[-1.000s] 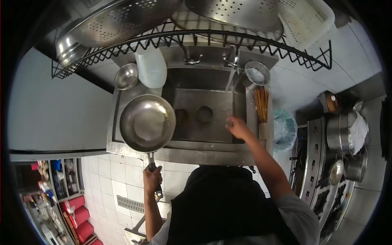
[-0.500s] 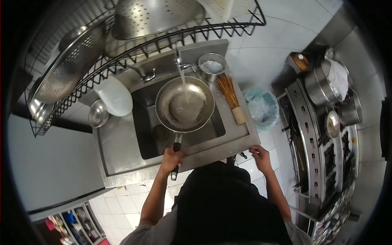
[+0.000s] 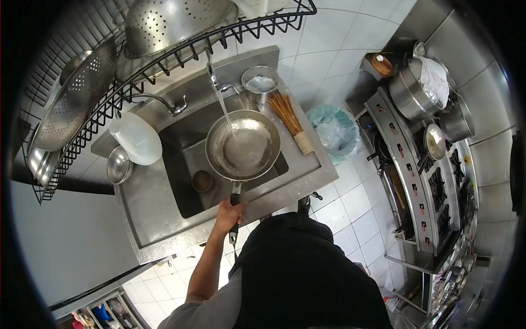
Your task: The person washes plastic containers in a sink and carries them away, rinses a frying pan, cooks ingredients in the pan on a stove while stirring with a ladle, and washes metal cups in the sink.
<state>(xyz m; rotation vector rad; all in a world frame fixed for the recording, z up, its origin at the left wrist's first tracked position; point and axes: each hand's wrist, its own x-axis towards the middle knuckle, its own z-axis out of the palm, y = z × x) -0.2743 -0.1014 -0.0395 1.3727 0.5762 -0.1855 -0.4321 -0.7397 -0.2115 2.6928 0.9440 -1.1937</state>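
Note:
My left hand point(image 3: 229, 216) is closed around the black handle point(image 3: 235, 198) of a metal frying pan point(image 3: 246, 145). The pan is over the sink basin point(image 3: 178, 189), its inside facing up, with a stained ring in its bottom. Water runs from the faucet point(image 3: 211, 74) into the pan. My right hand does not show; my dark apron fills that side. Right of the pan, a bundle of thin wooden sticks bound at one end point(image 3: 287, 118) lies on the counter beside a metal pot with pale contents point(image 3: 260, 85).
A small round cup point(image 3: 202, 181) sits in the basin. On the left counter are a white plastic jug point(image 3: 137, 140) and a metal bowl point(image 3: 119, 165). A black wire rack point(image 3: 181, 60) with colanders hangs above. To the right stand a lined bin point(image 3: 335, 134) and a stove point(image 3: 411, 175) with pots.
My right hand has gone out of view from the sink's right edge. The view has shifted, while my left hand still grips the pan under the running water.

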